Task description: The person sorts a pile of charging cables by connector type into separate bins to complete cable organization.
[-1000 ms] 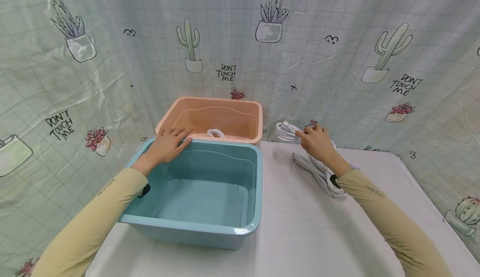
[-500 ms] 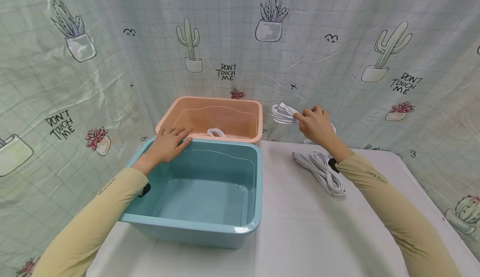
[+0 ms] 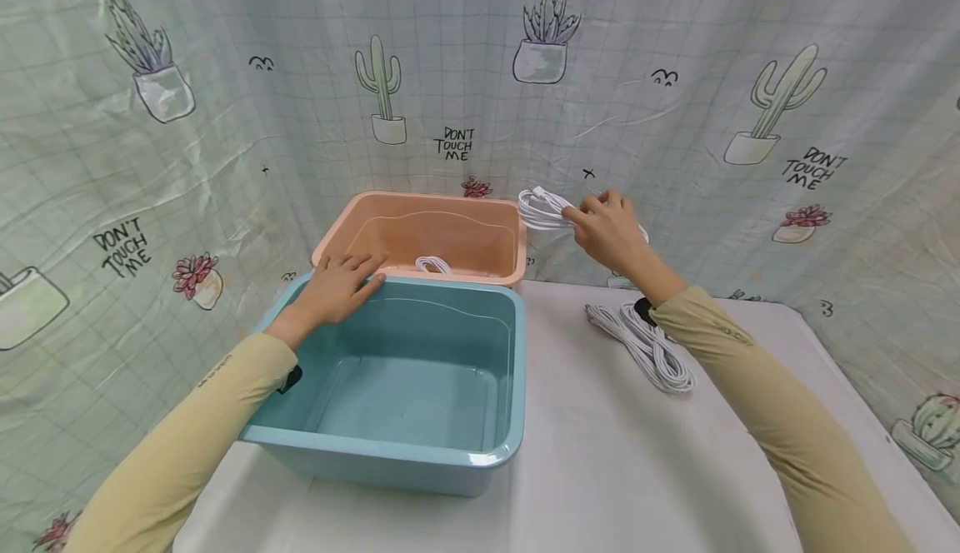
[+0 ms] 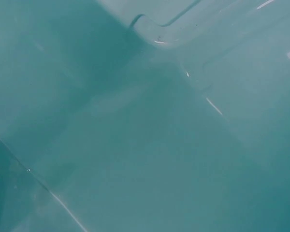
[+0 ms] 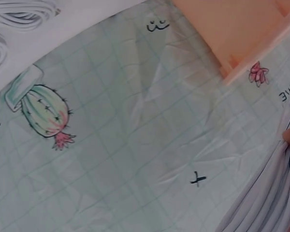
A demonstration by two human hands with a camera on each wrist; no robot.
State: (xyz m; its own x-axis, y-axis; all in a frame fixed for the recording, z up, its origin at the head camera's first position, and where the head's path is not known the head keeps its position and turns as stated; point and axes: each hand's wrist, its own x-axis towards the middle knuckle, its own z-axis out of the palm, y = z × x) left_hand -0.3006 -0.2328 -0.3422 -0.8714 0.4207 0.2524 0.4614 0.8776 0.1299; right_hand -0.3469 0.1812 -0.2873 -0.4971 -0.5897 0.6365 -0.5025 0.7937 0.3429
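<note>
My right hand [image 3: 606,226] pinches a coiled white cable [image 3: 542,208] and holds it up above the table, just right of the orange basin [image 3: 521,241]. In the right wrist view the strands of the cable [image 5: 266,198] bunch together under a fingertip at the right edge. My left hand [image 3: 333,289], fingers extended, rests on the far left rim of the blue basin [image 3: 516,386]. The left wrist view shows only the inside of the blue basin [image 4: 150,145]. Inside the orange basin lies a white cable coil [image 3: 432,265], partly hidden by the blue rim.
Several coils of white cable [image 3: 652,357] lie on the white table [image 3: 585,461] to the right, partly under my right forearm. A cactus-print curtain [image 3: 480,62] hangs behind and around the table. The blue basin stands in front of the orange one.
My right hand has lifted the coiled cable off the table area and carried it up and left towards the orange basin. My left hand has stayed on the blue rim.
</note>
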